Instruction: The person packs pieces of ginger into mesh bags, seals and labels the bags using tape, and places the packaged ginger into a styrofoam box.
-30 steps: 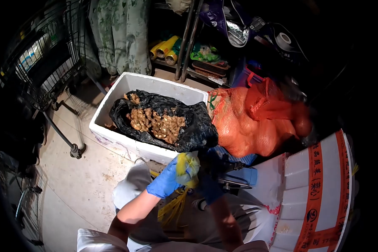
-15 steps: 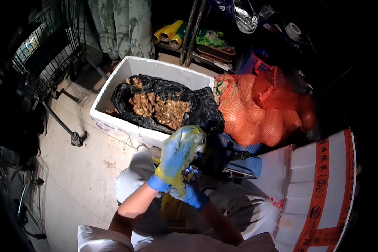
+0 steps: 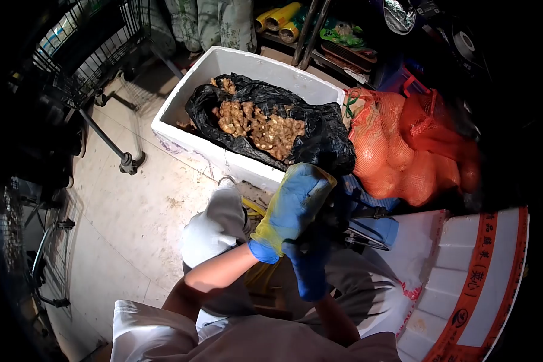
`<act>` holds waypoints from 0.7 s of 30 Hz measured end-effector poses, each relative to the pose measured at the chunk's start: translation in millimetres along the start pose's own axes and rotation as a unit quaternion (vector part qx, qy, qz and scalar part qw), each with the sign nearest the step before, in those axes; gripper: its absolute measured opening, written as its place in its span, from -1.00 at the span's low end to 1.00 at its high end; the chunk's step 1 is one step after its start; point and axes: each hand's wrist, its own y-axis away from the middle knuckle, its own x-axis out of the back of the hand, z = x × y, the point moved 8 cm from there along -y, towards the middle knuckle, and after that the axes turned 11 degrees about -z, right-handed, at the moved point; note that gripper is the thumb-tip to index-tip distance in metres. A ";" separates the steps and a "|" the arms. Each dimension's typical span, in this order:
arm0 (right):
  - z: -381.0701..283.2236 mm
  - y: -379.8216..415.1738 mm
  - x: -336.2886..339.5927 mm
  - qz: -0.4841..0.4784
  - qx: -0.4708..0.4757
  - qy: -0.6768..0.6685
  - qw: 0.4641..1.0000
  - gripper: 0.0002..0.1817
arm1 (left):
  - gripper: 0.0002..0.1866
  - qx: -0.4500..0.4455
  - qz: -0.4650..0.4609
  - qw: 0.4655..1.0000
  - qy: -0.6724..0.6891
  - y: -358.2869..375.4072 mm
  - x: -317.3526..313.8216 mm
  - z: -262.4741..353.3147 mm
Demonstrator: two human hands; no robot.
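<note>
A yellow mesh net (image 3: 273, 224) is stretched over my blue-gloved left hand (image 3: 303, 192), which is raised at the near side of the white foam box. The back of that hand faces me, and its fingers are largely hidden. Close against the left wrist is my right hand (image 3: 308, 265), also in a blue glove, its thumb side at the net. Deep shadow covers its fingers, but they look closed around the net. Beyond both hands, knobbly ginger (image 3: 265, 128) lies in a black plastic bag (image 3: 327, 134) inside the foam box (image 3: 214, 152).
Orange mesh sacks (image 3: 398, 151) of round produce stand right of the box. A taped white carton (image 3: 452, 271) is at the right. Left of me is a wheeled wire cart (image 3: 108, 136). Yellow rolls (image 3: 282, 18) lie behind the box.
The view has shifted, so the box and sacks appear higher and farther right. My right hand has moved up from below the left wrist to beside the left hand.
</note>
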 end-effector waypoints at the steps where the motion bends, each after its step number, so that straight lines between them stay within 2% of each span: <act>1: -15.3 -2.3 -2.0 0.045 0.026 -0.031 0.998 -0.81 | -0.81 -0.045 0.006 0.996 -0.075 0.3 3.5 5.5; 2: -9.1 -0.7 -5.1 0.041 0.024 -0.032 0.998 -0.81 | -0.80 -0.061 0.016 0.995 -0.079 0.7 4.9 5.8; 4: 3.4 4.5 -10.6 0.038 0.019 0.053 0.998 -0.85 | -0.78 -0.091 0.036 0.991 -0.089 0.2 9.8 11.0; 5: -6.3 5.6 -12.1 0.031 0.080 0.173 0.981 -0.88 | -0.79 -0.040 0.061 0.997 -0.019 1.3 14.5 6.0; 6: -5.6 5.0 -12.9 0.029 0.080 0.171 0.982 -0.88 | -0.79 0.011 0.085 0.995 0.051 2.0 20.8 0.2; 8: -24.8 8.1 -38.9 -0.056 0.204 0.351 0.912 -0.86 | -0.80 0.011 0.122 0.988 0.099 5.5 35.3 -6.1; 9: -20.5 3.7 -58.6 -0.188 0.212 0.344 0.895 -0.80 | -0.80 0.011 0.158 0.976 0.150 9.7 47.0 -11.7; 10: -24.2 -4.8 -57.9 -0.191 0.209 0.345 0.895 -0.80 | -0.78 0.054 0.158 0.970 0.179 11.2 63.7 -26.7; 12: -46.5 -17.6 -65.6 -0.259 0.269 0.256 0.892 -0.77 | -0.74 0.083 0.255 0.944 0.194 23.9 107.1 -27.3; 13: -32.3 -32.6 -77.3 -0.259 0.227 0.321 0.882 -0.77 | -0.71 0.078 0.286 0.930 0.220 28.2 126.7 -23.3; 14: -45.0 -43.7 -68.7 -0.226 0.315 0.355 0.851 -0.80 | -0.70 0.058 0.325 0.922 0.204 41.5 147.9 -40.9; 15: -16.9 -69.3 -57.6 -0.177 0.234 0.285 0.912 -0.81 | -0.68 0.074 0.324 0.927 0.175 48.0 164.1 -46.2; 16: 0.7 -104.4 -39.8 -0.158 0.104 0.149 0.970 -0.81 | -0.70 0.079 0.337 0.920 0.185 55.8 174.3 -51.8; 17: 7.3 -131.0 -26.9 -0.135 0.023 0.042 0.990 -0.78 | -0.70 0.077 0.350 0.910 0.208 64.8 182.5 -67.4; 18: 47.1 -161.0 -12.2 -0.084 0.049 -0.022 0.995 -0.77 | -0.70 0.074 0.365 0.899 0.231 73.4 187.2 -85.6; 19: 77.5 -191.3 -2.6 -0.093 -0.011 -0.126 0.988 -0.76 | -0.70 0.076 0.363 0.898 0.235 78.4 188.3 -98.7; 21: 92.5 -240.7 15.2 -0.101 -0.030 -0.088 0.990 -0.76 | -0.67 0.100 0.352 0.887 0.282 85.9 183.9 -124.4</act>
